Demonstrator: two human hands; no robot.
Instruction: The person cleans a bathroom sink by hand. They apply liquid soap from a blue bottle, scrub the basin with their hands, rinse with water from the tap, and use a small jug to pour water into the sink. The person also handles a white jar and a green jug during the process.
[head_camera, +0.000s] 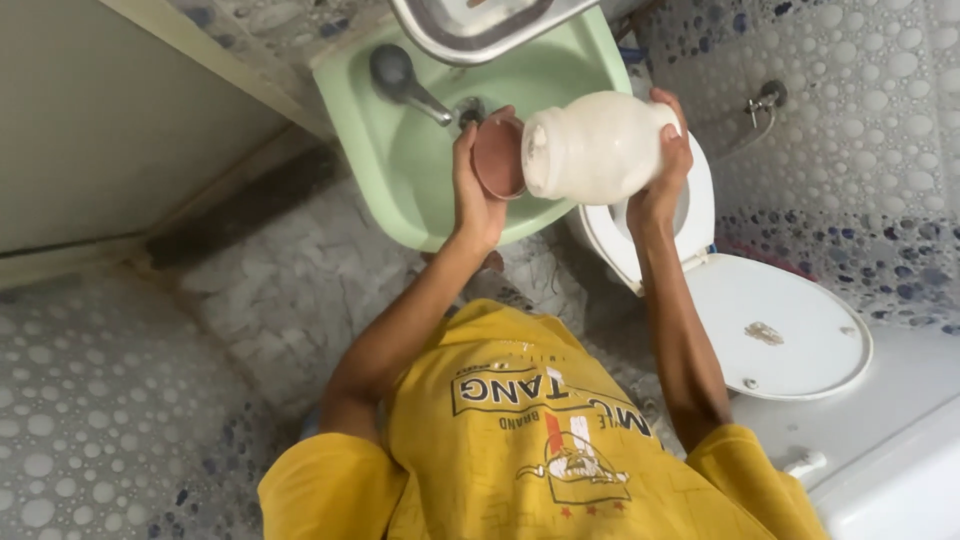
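I held the white jar (597, 147) on its side above the green sink (400, 170), my right hand (662, 170) clamped round its base, fingers partly hidden behind it. My left hand (476, 185) gripped the brown lid (497, 157) beside its mouth. The tap (405, 82) stood behind; the toilet (770, 325) lay right.

A white plastic jar (598, 147), tipped on its side above the green sink (420, 190), carries no visible label; no other packages, signs or screens are in view.
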